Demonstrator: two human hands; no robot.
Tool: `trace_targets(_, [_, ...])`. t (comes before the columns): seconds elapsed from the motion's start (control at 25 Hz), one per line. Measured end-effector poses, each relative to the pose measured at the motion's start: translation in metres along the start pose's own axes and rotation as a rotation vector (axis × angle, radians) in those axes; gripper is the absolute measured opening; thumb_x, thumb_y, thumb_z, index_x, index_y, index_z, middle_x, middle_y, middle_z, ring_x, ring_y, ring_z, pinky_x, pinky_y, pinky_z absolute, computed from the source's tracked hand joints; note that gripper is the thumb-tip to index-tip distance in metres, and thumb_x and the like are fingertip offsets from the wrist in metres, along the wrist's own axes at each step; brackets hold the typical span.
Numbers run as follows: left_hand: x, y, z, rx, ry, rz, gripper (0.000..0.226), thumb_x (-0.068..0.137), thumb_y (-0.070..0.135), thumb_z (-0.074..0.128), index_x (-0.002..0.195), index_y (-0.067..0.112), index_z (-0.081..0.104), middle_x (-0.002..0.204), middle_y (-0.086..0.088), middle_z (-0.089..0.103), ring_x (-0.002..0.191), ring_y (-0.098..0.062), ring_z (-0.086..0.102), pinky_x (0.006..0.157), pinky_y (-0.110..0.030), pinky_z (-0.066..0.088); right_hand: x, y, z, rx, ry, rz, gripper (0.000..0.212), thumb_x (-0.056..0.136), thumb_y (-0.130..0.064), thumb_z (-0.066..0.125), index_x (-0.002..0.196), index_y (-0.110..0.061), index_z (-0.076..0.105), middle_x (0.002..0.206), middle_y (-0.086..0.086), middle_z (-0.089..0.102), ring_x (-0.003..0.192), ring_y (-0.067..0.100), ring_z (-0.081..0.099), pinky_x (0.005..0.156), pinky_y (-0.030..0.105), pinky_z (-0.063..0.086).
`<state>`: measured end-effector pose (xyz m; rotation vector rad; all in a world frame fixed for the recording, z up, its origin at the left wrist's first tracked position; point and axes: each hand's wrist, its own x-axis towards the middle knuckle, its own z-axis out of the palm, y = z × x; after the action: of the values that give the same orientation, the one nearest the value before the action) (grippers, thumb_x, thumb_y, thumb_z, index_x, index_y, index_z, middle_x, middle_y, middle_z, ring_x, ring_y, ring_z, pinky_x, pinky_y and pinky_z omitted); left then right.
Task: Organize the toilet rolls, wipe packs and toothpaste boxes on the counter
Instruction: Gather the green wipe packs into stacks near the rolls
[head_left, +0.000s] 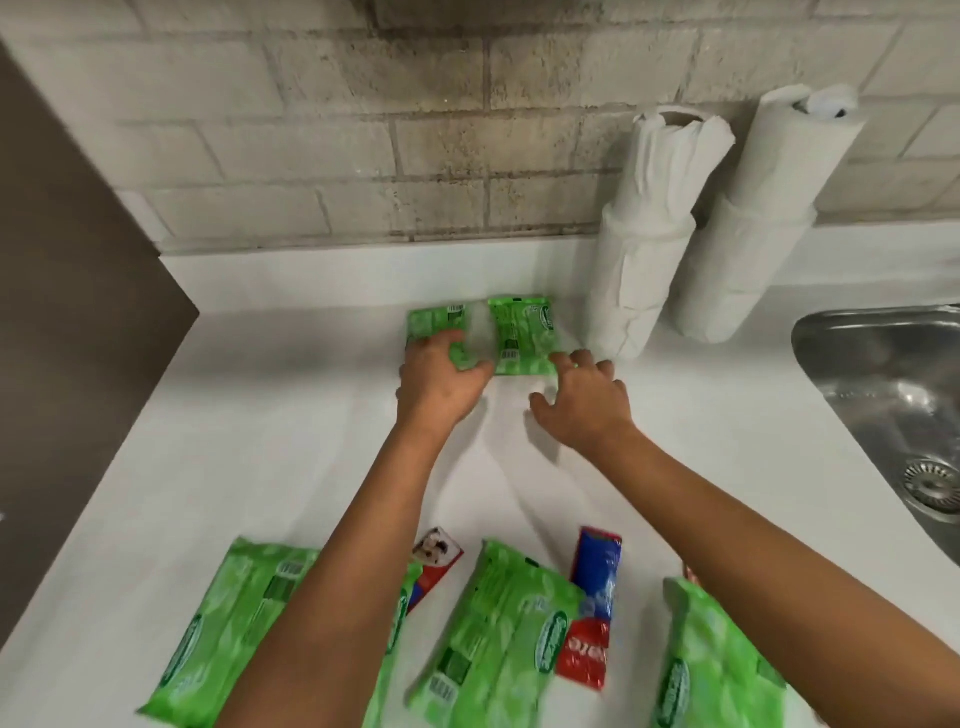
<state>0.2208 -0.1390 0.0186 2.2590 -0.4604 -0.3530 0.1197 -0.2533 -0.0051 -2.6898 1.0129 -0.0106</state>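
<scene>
At the far left, near the front edge of the white surface (270, 415), lies a green wipe pack (228, 629), partly under the left forearm. Beside it a toothpaste box (434, 564) pokes out from beneath that arm, then a second wipe pack (498, 623) overlaps a red-and-blue toothpaste box (592, 608), and a third wipe pack (711, 660) sits at the right under the other forearm. These look unsorted yet, lying at mixed angles.

Further back, close to the wall, a wipe pack (483, 335) lies flat with its label side down, apparently being squared up as the start of a tidy row or stack next to the rolls. The left hand (441, 379) reaches forward with the arm nearly straight, palm down, its grip curled onto the pack's near left corner and pressing or holding it. The right hand (584, 400) is just beside the pack's near right corner, fingers spread and relaxed, its grip open and holding nothing; whether a fingertip touches the pack cannot be told.

To the right, two stacks of toilet rolls (644, 244) stand leaning against the brick wall, likely already grouped. A steel sink (883, 374) lies at the far right.
</scene>
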Motion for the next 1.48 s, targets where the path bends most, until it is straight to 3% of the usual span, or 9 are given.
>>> trace_targets(0.12, [-0.046,0.000,-0.006,-0.014,-0.020,0.062,0.049,0.080,0.029,0.065,0.128,0.022,0.053,0.140,-0.009,0.043,0.123,-0.025,0.049,0.101,-0.027,0.037,-0.039,0.010,-0.014,0.082,0.033,0.043,0.055,0.087,-0.036,0.052,0.135,-0.013,0.040,0.136,0.012,0.043,0.123,0.035,0.037,0.096,0.043,0.038])
trace_targets(0.36, [-0.126,-0.004,0.004,-0.008,-0.163,0.164,0.047,0.082,0.028,0.064,0.128,0.022,0.052,0.140,-0.008,0.043,0.129,-0.019,0.044,0.101,-0.024,0.033,-0.114,0.040,-0.018,0.171,0.058,0.189,0.052,0.086,-0.035,0.053,0.134,-0.016,0.043,0.136,0.010,0.044,0.124,0.034,0.038,0.094,0.042,0.039])
trace_targets(0.64, [-0.189,-0.023,0.029,0.062,-0.257,0.182,0.050,0.080,0.032,0.066,0.127,0.024,0.052,0.138,-0.007,0.042,0.117,-0.023,0.052,0.100,-0.035,0.042,-0.187,0.075,-0.007,0.088,0.007,0.343,0.056,0.086,-0.039,0.051,0.134,-0.013,0.039,0.135,0.014,0.041,0.125,0.037,0.037,0.097,0.043,0.038])
trace_targets(0.76, [-0.207,-0.038,0.037,0.172,-0.208,0.135,0.057,0.077,0.036,0.067,0.130,0.025,0.048,0.142,-0.010,0.037,0.128,-0.027,0.043,0.105,-0.041,0.039,-0.213,0.082,-0.003,-0.048,-0.086,0.431,0.065,0.084,-0.052,0.052,0.130,-0.009,0.037,0.134,0.017,0.039,0.125,0.036,0.037,0.096,0.043,0.040])
trace_targets(0.88, [-0.224,-0.054,0.037,0.355,-0.198,0.015,0.074,0.073,0.046,0.068,0.138,0.028,0.037,0.148,-0.013,0.028,0.135,-0.034,0.032,0.110,-0.048,0.031,-0.231,0.079,0.002,-0.080,-0.175,0.485,0.079,0.079,-0.059,0.056,0.133,-0.008,0.032,0.136,0.020,0.035,0.124,0.036,0.041,0.090,0.042,0.046])
trace_targets(1.08, [-0.247,-0.081,0.037,0.521,-0.251,-0.080,0.091,0.070,0.044,0.068,0.145,0.027,0.020,0.142,-0.015,0.032,0.132,-0.037,0.033,0.107,-0.047,0.029,-0.246,0.070,0.020,-0.011,-0.253,0.476,0.096,0.078,-0.062,0.056,0.144,-0.010,0.009,0.144,0.030,0.016,0.123,0.042,0.041,0.088,0.046,0.050])
trace_targets(1.28, [-0.254,-0.089,0.034,0.560,-0.249,-0.045,0.088,0.071,0.045,0.067,0.145,0.027,0.022,0.142,-0.016,0.034,0.134,-0.035,0.030,0.107,-0.047,0.030,-0.249,0.075,0.026,0.075,-0.297,0.493,0.104,0.077,-0.057,0.058,0.147,-0.020,-0.009,0.145,0.033,0.009,0.126,0.046,0.033,0.093,0.044,0.045])
trace_targets(1.48, [-0.252,-0.086,0.036,0.463,-0.178,-0.028,0.084,0.071,0.036,0.069,0.142,0.020,0.029,0.133,-0.019,0.041,0.124,-0.035,0.042,0.102,-0.041,0.038,-0.254,0.081,0.026,0.128,-0.289,0.480,0.100,0.078,-0.050,0.057,0.148,-0.025,-0.010,0.141,0.029,0.016,0.122,0.043,0.036,0.091,0.041,0.044])
